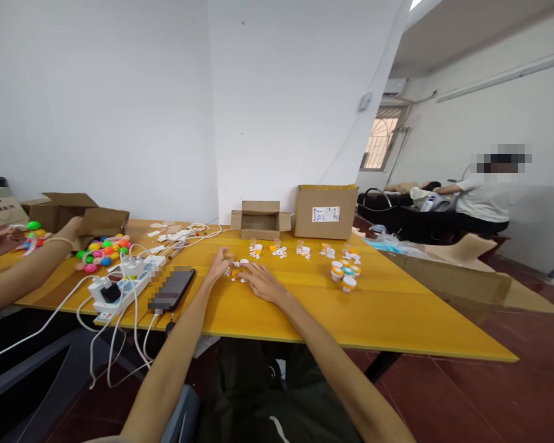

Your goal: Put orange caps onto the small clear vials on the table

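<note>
On the yellow table, my left hand [219,266] rests at the left edge of a small pile of white pieces [234,264]; its thumb and fingers look apart, with nothing visible between them. My right hand [265,283] reaches in from the right, palm down, its fingers spread over the white pieces. Between the hands lies an orange lid [235,274]. Beyond them stands a row of small clear cups, orange lids and little piles of white pieces [279,251]. To the right, several small lidded jars [349,283] stand grouped, most with orange-and-white lids and one with a teal lid.
A phone [173,289] and a power strip [133,286] with cables lie left. An open small carton [260,224] and a larger box [325,212] stand behind. Far left, a co-worker's arms [37,264] are near colourful balls [104,251]. Another person sits at far right.
</note>
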{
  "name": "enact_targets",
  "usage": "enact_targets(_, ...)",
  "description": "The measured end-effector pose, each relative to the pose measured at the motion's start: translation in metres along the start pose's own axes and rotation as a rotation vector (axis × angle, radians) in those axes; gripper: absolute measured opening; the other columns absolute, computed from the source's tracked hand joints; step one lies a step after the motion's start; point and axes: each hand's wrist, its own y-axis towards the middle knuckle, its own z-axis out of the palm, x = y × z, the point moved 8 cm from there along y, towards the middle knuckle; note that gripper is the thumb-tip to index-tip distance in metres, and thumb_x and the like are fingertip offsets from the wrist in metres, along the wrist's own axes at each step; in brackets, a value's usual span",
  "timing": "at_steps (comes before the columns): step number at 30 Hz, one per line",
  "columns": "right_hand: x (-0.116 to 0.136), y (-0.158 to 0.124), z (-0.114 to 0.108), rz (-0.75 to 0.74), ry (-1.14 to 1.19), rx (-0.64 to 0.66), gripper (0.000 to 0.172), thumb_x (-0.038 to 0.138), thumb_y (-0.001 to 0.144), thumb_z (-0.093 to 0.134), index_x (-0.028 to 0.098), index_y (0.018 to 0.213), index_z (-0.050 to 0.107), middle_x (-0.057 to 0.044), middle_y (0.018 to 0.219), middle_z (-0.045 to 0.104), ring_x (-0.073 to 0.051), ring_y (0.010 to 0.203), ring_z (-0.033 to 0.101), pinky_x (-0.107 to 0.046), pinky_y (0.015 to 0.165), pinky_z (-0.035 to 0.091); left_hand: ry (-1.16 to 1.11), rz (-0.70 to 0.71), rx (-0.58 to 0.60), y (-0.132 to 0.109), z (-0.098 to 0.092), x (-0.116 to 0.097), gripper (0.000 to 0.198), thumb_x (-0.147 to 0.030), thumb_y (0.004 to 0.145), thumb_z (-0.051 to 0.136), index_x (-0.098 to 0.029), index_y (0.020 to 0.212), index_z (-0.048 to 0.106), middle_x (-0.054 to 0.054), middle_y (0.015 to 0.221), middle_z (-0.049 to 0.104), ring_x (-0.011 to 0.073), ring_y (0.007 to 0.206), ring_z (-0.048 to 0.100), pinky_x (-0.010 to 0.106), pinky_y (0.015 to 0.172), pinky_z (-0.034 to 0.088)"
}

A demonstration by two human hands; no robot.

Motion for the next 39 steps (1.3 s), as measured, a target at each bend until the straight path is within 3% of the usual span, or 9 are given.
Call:
enact_targets(6,0.0,-0.001,-0.001,-0.005,0.005,-0.012,0.038,0.017,0.097,0.042,0.028,0.129,0.058,-0.008,0.141,0.051,-0.02,0.123,0.048,-0.036,0.098,0.04,0.183,0.125,0.005,-0.013,0.005,-0.017,0.054,-0.013,0.064,0.068,-0.022,0.116,0.055,0.01,0.124,0.062,0.0281,0.122,0.054,0.04,0.102,0.042)
enact_targets(20,-0.005,0.002,-0.004,0.078,0.012,-0.042,0.036,0.022,0.099,0.038,0.025,0.131,0.055,-0.008,0.135,0.056,-0.021,0.118,0.049,-0.036,0.095,0.041,0.413,0.229,0.107,-0.029,0.005,-0.042,0.058,-0.015,0.072,0.058,-0.025,0.129,0.05,0.01,0.127,0.056,0.0309,0.123,0.05,0.045,0.102,0.04)
enact_targets(30,-0.012,0.004,-0.003,0.137,-0.071,-0.112,0.034,0.011,0.092,0.044,0.024,0.119,0.061,-0.009,0.123,0.061,-0.022,0.112,0.049,-0.036,0.09,0.041,0.527,0.286,0.117,-0.03,0.0,-0.052,0.045,-0.018,0.075,0.056,-0.027,0.12,0.055,0.009,0.122,0.056,0.0306,0.117,0.051,0.047,0.098,0.041)
enact_targets(39,-0.015,0.003,-0.008,0.242,-0.07,-0.111,0.033,0.006,0.087,0.044,0.022,0.108,0.064,-0.009,0.116,0.064,-0.023,0.109,0.05,-0.036,0.089,0.04,0.568,0.38,0.111,-0.033,0.004,-0.051,0.029,-0.017,0.078,0.055,-0.03,0.101,0.067,0.006,0.134,0.051,0.0314,0.124,0.044,0.049,0.101,0.038)
